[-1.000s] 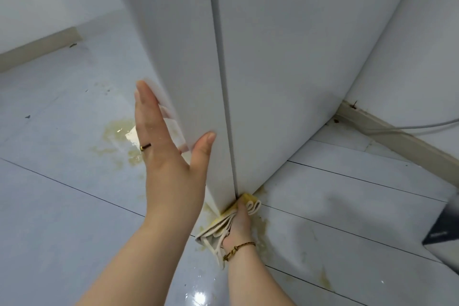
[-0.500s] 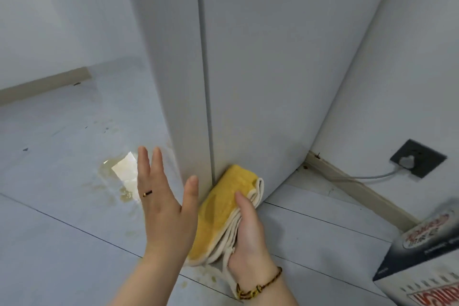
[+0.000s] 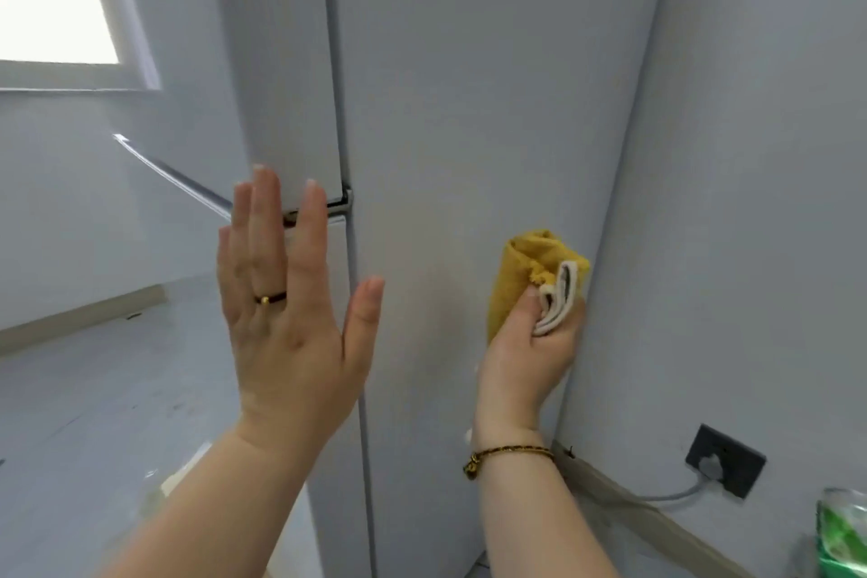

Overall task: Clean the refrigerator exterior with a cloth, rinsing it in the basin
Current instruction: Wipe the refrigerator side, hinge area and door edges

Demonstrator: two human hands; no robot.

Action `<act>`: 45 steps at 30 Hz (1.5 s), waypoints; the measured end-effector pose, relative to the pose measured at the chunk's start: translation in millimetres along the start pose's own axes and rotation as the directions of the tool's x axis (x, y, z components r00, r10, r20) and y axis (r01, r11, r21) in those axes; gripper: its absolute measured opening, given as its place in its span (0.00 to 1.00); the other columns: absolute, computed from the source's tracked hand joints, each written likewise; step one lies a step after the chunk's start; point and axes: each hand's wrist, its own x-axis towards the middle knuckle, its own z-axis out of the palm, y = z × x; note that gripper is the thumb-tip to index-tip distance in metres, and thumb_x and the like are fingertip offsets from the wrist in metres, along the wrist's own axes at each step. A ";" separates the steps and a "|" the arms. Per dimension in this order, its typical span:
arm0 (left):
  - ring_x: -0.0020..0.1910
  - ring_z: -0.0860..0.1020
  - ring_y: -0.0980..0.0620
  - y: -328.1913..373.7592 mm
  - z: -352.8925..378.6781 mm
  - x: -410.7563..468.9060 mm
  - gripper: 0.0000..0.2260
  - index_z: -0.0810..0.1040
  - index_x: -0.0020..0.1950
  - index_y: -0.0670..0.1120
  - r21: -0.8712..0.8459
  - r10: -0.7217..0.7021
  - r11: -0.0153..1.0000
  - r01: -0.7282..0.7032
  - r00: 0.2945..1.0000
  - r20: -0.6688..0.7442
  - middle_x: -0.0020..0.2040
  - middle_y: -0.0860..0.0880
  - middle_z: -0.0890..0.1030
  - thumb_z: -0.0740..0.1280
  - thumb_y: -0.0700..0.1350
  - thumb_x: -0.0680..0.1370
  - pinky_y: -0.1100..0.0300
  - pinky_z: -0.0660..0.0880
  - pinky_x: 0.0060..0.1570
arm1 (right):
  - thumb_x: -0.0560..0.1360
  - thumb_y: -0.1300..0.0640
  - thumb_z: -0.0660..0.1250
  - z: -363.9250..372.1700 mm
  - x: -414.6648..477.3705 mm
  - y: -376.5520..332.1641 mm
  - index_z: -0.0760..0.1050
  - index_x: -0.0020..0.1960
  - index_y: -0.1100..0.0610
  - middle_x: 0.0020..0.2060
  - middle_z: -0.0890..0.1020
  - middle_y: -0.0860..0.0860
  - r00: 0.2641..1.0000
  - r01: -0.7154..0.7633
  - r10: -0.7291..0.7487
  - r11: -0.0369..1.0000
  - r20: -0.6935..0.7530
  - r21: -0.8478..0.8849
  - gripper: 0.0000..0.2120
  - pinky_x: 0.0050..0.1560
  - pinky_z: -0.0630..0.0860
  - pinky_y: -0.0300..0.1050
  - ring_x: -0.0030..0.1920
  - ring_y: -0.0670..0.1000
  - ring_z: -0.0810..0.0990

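Cloth (image 3: 520, 277) is bunched in our right hand (image 3: 530, 357), gripped and pressed on the refrigerator (image 3: 469, 85) side panel around 3 o'clock, hugging the back edge to get that strip. Left hand (image 3: 281, 319) at 8 o'clock is flat, fingers straight, probably steadying us.

no legible text, no labels, no numbers
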 end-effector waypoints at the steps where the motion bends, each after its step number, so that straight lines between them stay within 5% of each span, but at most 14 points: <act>1: 0.74 0.41 0.58 -0.7 5.3 2.5 0.22 0.50 0.73 0.52 0.070 0.007 0.998 -0.007 1.000 0.003 0.75 0.55 0.45 0.50 0.54 0.81 0.51 0.50 0.72 | 0.78 0.61 0.59 13.1 2.7 -1.0 0.70 0.57 0.49 0.47 0.78 0.47 0.999 0.016 -0.016 1.000 0.048 0.006 0.11 0.44 0.70 0.24 0.45 0.31 0.76; 2: 0.74 0.41 0.56 -2.8 9.5 2.3 0.22 0.51 0.73 0.50 0.132 0.018 0.991 -0.018 1.000 0.003 0.76 0.53 0.47 0.50 0.54 0.81 0.51 0.50 0.72 | 0.77 0.56 0.60 25.2 3.2 2.4 0.66 0.62 0.43 0.58 0.75 0.49 0.988 0.031 -0.029 1.000 0.154 -0.007 0.16 0.56 0.69 0.28 0.57 0.36 0.73; 4: 0.75 0.42 0.54 -5.6 14.5 -0.2 0.21 0.55 0.72 0.47 0.217 0.028 0.976 -0.023 0.999 -0.020 0.75 0.49 0.51 0.52 0.53 0.81 0.50 0.52 0.71 | 0.71 0.41 0.56 41.4 -1.7 13.5 0.53 0.63 0.29 0.73 0.56 0.45 0.923 0.149 -0.094 0.981 0.372 -0.122 0.23 0.74 0.53 0.45 0.73 0.48 0.55; 7: 0.75 0.42 0.53 -3.6 17.0 -0.3 0.21 0.57 0.71 0.46 0.307 0.017 0.952 0.000 0.999 -0.051 0.70 0.43 0.57 0.54 0.52 0.80 0.52 0.51 0.72 | 0.65 0.34 0.47 46.1 4.0 23.5 0.44 0.61 0.32 0.64 0.36 0.32 0.865 0.252 -0.128 0.947 0.485 -0.199 0.25 0.71 0.34 0.43 0.70 0.39 0.35; 13: 0.75 0.43 0.51 -3.1 19.9 0.4 0.21 0.60 0.70 0.46 0.356 0.030 0.934 -0.012 0.999 -0.045 0.70 0.44 0.57 0.58 0.51 0.79 0.53 0.49 0.72 | 0.74 0.48 0.55 46.5 109.9 28.1 0.54 0.74 0.54 0.75 0.52 0.55 0.958 0.149 -0.069 0.949 0.278 -0.278 0.30 0.74 0.47 0.51 0.75 0.53 0.51; 18: 0.75 0.46 0.48 -5.8 22.6 -2.8 0.21 0.62 0.69 0.46 0.351 0.085 0.934 -0.061 0.995 -0.052 0.76 0.49 0.52 0.60 0.50 0.78 0.51 0.55 0.70 | 0.76 0.49 0.56 48.0 181.9 36.5 0.58 0.73 0.54 0.70 0.64 0.56 0.986 -0.130 0.152 0.964 0.076 -0.233 0.26 0.71 0.58 0.55 0.70 0.57 0.63; 25: 0.75 0.47 0.47 -6.8 22.2 -4.5 0.21 0.63 0.69 0.46 0.343 0.086 0.937 -0.061 0.995 -0.058 0.76 0.48 0.51 0.59 0.49 0.78 0.51 0.55 0.71 | 0.73 0.48 0.53 59.4 120.9 14.4 0.55 0.73 0.53 0.75 0.50 0.54 0.909 0.326 -0.251 0.925 0.333 -0.195 0.30 0.74 0.44 0.49 0.75 0.52 0.47; 30: 0.75 0.48 0.46 -6.2 23.3 -7.3 0.21 0.63 0.70 0.47 0.345 0.091 0.936 -0.065 0.994 -0.060 0.76 0.51 0.50 0.59 0.48 0.77 0.51 0.55 0.71 | 0.70 0.41 0.54 60.6 179.5 15.5 0.56 0.73 0.48 0.71 0.63 0.52 0.987 0.021 0.009 0.982 0.162 -0.186 0.33 0.72 0.57 0.54 0.70 0.52 0.63; 33: 0.75 0.49 0.46 -6.0 23.8 -6.5 0.19 0.62 0.69 0.48 0.320 0.090 0.946 -0.059 0.993 -0.082 0.76 0.52 0.51 0.57 0.48 0.78 0.51 0.58 0.69 | 0.76 0.49 0.58 63.9 124.3 15.9 0.50 0.72 0.47 0.74 0.54 0.50 0.973 0.121 -0.079 0.975 0.217 -0.188 0.28 0.75 0.46 0.50 0.74 0.51 0.51; 36: 0.75 0.51 0.47 -6.0 24.8 -5.8 0.18 0.62 0.69 0.47 0.273 0.093 0.960 -0.057 0.988 -0.123 0.76 0.51 0.51 0.56 0.47 0.79 0.52 0.58 0.70 | 0.72 0.44 0.56 71.4 69.2 -5.4 0.48 0.64 0.39 0.68 0.44 0.37 0.835 0.429 -0.357 0.899 0.419 -0.089 0.25 0.71 0.35 0.36 0.69 0.38 0.40; 39: 0.75 0.53 0.49 -4.3 23.5 -4.2 0.17 0.62 0.68 0.45 0.213 0.074 0.976 -0.036 0.982 -0.173 0.76 0.51 0.52 0.54 0.46 0.80 0.54 0.58 0.70 | 0.72 0.43 0.53 99.1 78.9 -60.6 0.53 0.70 0.48 0.73 0.51 0.52 0.608 0.696 -0.571 0.718 0.552 -0.025 0.28 0.70 0.36 0.40 0.72 0.47 0.43; 41: 0.74 0.54 0.51 -3.4 22.8 -2.4 0.16 0.61 0.68 0.46 0.170 0.061 0.985 -0.027 0.978 -0.199 0.76 0.52 0.52 0.54 0.46 0.80 0.56 0.58 0.70 | 0.75 0.46 0.55 119.3 108.7 -104.6 0.56 0.73 0.55 0.74 0.52 0.59 0.596 0.738 -0.578 0.668 0.558 -0.095 0.29 0.72 0.38 0.49 0.74 0.56 0.45; 45: 0.74 0.54 0.52 -3.8 19.8 -0.3 0.22 0.54 0.74 0.49 0.080 0.052 0.996 -0.036 0.977 -0.205 0.76 0.53 0.51 0.52 0.45 0.80 0.59 0.55 0.72 | 0.78 0.49 0.54 134.3 133.5 -123.0 0.57 0.73 0.55 0.75 0.51 0.56 0.679 0.676 -0.548 0.726 0.487 -0.125 0.26 0.74 0.40 0.54 0.75 0.54 0.44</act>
